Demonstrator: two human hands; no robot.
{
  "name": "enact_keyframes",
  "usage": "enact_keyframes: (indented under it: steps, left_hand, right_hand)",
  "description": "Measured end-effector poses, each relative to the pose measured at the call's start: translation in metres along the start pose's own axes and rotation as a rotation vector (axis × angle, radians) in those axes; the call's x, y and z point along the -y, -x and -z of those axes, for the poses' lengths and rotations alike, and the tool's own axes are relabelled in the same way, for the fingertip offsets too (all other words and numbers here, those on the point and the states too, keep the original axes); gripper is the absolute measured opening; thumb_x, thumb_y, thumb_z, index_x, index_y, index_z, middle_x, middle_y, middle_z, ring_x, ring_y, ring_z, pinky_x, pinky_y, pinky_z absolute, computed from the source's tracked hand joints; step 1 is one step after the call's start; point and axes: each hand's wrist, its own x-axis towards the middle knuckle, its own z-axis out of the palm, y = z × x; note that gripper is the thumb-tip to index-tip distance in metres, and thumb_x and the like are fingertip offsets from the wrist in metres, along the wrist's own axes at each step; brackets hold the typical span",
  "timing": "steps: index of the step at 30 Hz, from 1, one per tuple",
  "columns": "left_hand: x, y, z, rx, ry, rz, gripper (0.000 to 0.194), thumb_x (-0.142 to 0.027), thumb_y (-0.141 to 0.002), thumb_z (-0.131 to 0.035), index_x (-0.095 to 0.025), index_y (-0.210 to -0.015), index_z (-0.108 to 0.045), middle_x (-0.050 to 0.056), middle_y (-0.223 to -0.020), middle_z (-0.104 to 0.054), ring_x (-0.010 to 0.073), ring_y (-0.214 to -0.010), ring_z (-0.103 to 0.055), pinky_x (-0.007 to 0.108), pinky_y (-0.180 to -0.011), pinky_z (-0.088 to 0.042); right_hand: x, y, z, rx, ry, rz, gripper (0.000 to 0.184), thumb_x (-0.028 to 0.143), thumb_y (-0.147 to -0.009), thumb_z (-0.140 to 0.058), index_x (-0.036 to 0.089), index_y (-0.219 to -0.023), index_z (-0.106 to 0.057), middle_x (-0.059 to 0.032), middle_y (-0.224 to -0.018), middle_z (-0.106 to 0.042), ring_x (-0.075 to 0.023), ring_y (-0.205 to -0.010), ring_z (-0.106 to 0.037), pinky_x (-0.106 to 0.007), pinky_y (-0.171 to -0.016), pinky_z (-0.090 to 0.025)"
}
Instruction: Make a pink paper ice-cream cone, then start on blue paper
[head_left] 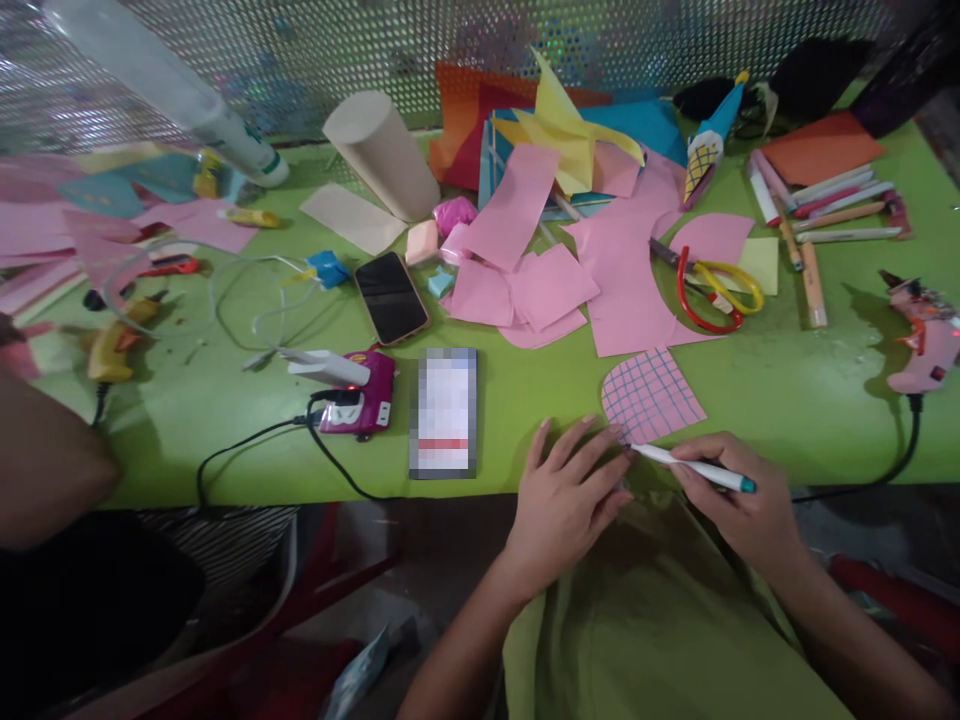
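Note:
My right hand (739, 495) is closed around a white marker (697, 466) with a teal end. Its tip points left, at the near left edge of a pink paper piece (652, 393) with a rounded side and a drawn grid of dark lines. My left hand (574, 480) lies with fingers stretched out on the table edge, its fingertips by that paper's near corner. Just beyond the gridded piece lies a larger pink sheet (622, 270) with a curved cut-out. Scissors (716, 290) with red and yellow handles rest on it.
A phone (442, 412) with a lit screen and a dark phone (391, 298) lie left of my hands. A purple power socket (367, 395) trails black cables. Glue guns lie at right (922, 335) and left (120, 340). Several markers (840, 200) sit at the back right. Another person's arm (52, 450) shows at left.

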Motion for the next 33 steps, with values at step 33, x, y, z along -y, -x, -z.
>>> enact_keyframes:
  steps: [33]
  left_hand:
    - [-0.001,-0.002,-0.002,-0.044,0.014,0.005,0.032,-0.033,-0.104,-0.058,-0.032,-0.134,-0.069,-0.002,-0.148,-0.066,0.0255,-0.143,-0.053,0.052,-0.13,-0.018]
  right_hand:
    - [-0.031,-0.002,0.025,-0.385,-0.138,-0.262,0.011,0.036,-0.092,-0.075,0.026,-0.094,-0.07,-0.0014,-0.076,-0.073,-0.019,-0.061,-0.066,-0.031,-0.05,-0.049]
